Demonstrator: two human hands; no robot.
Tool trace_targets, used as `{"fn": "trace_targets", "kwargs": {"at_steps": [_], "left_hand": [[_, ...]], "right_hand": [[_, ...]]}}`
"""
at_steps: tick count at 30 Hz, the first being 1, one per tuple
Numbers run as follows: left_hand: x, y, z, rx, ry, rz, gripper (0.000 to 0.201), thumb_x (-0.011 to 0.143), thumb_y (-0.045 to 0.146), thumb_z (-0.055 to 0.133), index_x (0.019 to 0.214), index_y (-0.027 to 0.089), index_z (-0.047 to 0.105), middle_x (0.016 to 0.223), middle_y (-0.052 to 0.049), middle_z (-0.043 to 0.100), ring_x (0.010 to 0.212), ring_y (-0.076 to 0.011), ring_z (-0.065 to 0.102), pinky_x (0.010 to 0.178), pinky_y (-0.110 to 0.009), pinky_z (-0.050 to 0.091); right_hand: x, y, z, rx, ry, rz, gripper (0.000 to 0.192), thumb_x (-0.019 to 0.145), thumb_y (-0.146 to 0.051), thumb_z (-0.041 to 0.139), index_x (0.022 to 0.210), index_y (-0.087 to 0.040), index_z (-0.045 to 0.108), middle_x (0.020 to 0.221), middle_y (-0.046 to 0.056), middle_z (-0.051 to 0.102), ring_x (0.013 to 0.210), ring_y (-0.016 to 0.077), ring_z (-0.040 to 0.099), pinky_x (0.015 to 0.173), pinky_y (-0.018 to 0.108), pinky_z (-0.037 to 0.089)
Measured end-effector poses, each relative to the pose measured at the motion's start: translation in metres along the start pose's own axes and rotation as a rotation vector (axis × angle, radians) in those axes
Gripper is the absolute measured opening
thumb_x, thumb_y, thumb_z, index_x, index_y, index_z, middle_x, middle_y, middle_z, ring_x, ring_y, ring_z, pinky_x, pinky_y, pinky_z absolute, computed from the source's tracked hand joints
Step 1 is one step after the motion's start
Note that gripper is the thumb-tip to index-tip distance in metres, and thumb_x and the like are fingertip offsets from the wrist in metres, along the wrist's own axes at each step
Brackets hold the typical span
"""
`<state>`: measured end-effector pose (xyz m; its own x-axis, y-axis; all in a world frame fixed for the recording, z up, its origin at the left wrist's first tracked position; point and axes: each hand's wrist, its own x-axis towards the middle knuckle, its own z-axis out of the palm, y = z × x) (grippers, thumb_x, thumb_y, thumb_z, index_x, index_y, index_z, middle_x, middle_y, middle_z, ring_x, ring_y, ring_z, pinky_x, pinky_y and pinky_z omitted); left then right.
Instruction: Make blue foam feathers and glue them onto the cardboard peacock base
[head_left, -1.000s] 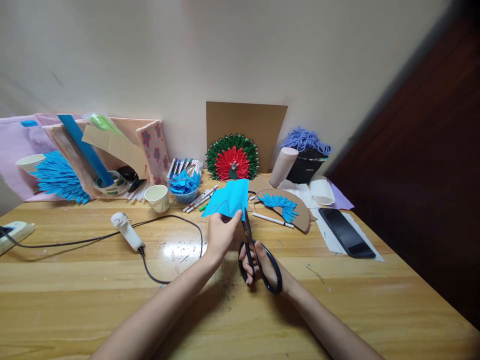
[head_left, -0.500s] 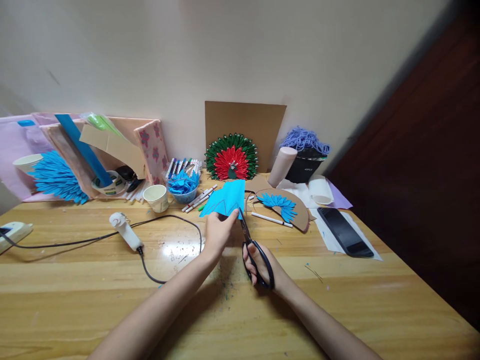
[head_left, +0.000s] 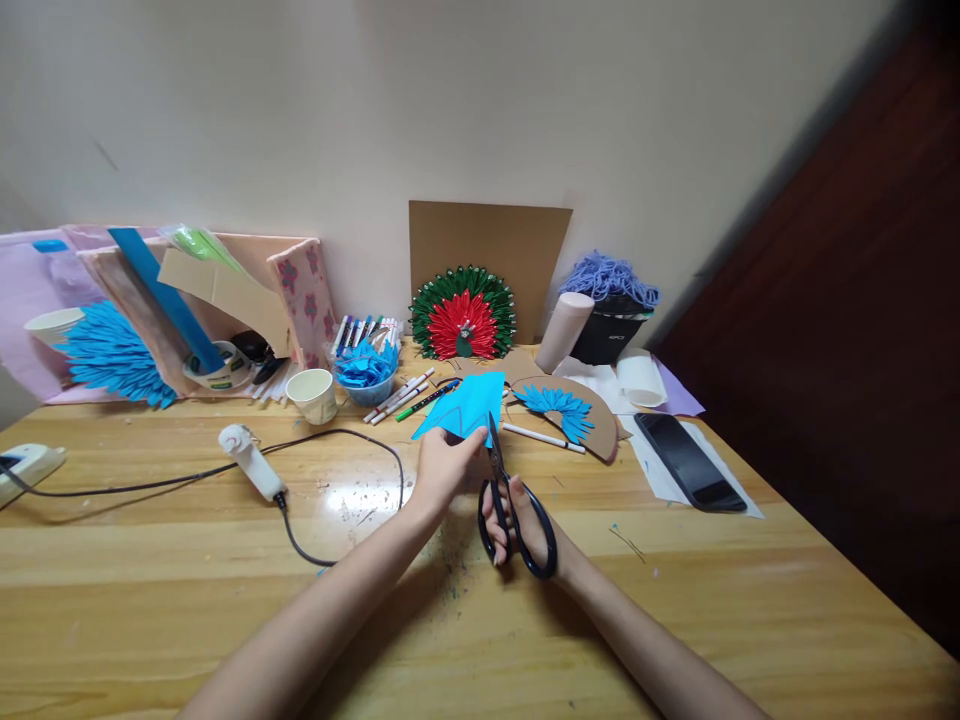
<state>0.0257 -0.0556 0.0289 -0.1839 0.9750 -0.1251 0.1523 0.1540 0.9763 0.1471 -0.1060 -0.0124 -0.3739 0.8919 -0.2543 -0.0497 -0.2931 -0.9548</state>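
My left hand (head_left: 444, 467) pinches the near edge of a blue paper sheet (head_left: 466, 402) with pencil lines on it, held above the wooden table (head_left: 150, 580). My right hand (head_left: 525, 525) has its fingers through the black handles of a pair of scissors (head_left: 507, 505). The blades point away from me and meet the paper's near right edge, just right of my left thumb.
A glue gun (head_left: 250, 461) with a black cable lies to the left. Behind stand a paper cup (head_left: 313, 395), a bowl of blue petals (head_left: 365, 368), markers (head_left: 401, 394), a red-green peacock fan (head_left: 463, 322), a cardboard half-disc with blue petals (head_left: 568, 409) and a phone (head_left: 688, 447).
The scissor handles closed and then spread apart again. The blue paper has tilted lower and flatter, uncovering markers behind it. Both hands stay in about the same place.
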Motion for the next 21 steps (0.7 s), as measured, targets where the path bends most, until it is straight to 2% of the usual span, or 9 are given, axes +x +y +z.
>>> {"fn": "trace_targets", "kwargs": {"at_steps": [7,13,18,21], "left_hand": [[-0.0011,0.0019,-0.0008,0.006,-0.005,-0.015,0.041,0.056,0.051,0.067,0.049,0.012,0.056,0.05,-0.005,0.058,0.047,-0.0133,0.05,0.045,-0.023,0.031],[-0.0002,0.0017,0.0003,0.001,0.008,-0.027,0.041,0.056,0.051,0.067,0.049,0.013,0.054,0.048,-0.003,0.057,0.047,-0.0133,0.049,0.045,-0.023,0.03],[0.0027,-0.0009,-0.0002,-0.036,0.051,-0.012,0.042,0.059,0.053,0.063,0.051,0.015,0.05,0.051,-0.003,0.057,0.051,-0.0149,0.052,0.05,-0.024,0.033],[0.0054,-0.004,-0.0006,-0.075,0.003,0.035,0.041,0.064,0.053,0.059,0.05,0.015,0.048,0.048,0.001,0.051,0.049,-0.013,0.049,0.049,-0.024,0.032]], "right_hand": [[0.003,0.0088,0.0007,-0.033,0.056,-0.025,0.066,0.063,-0.082,0.031,0.073,-0.018,0.043,0.04,-0.009,0.038,0.029,0.0072,0.041,0.033,0.018,0.032],[0.003,0.0068,0.0021,-0.066,0.109,-0.039,0.062,0.063,-0.079,0.038,0.071,-0.018,0.042,0.04,-0.01,0.036,0.027,0.005,0.036,0.03,0.016,0.031],[0.0017,0.0076,0.0007,-0.087,0.09,-0.052,0.06,0.065,-0.077,0.039,0.072,-0.018,0.043,0.04,-0.011,0.036,0.027,0.0043,0.036,0.03,0.015,0.03],[0.0005,0.0072,0.0017,-0.076,0.057,-0.048,0.061,0.066,-0.078,0.035,0.073,-0.018,0.043,0.041,-0.01,0.037,0.028,0.0047,0.037,0.031,0.015,0.031]]}}
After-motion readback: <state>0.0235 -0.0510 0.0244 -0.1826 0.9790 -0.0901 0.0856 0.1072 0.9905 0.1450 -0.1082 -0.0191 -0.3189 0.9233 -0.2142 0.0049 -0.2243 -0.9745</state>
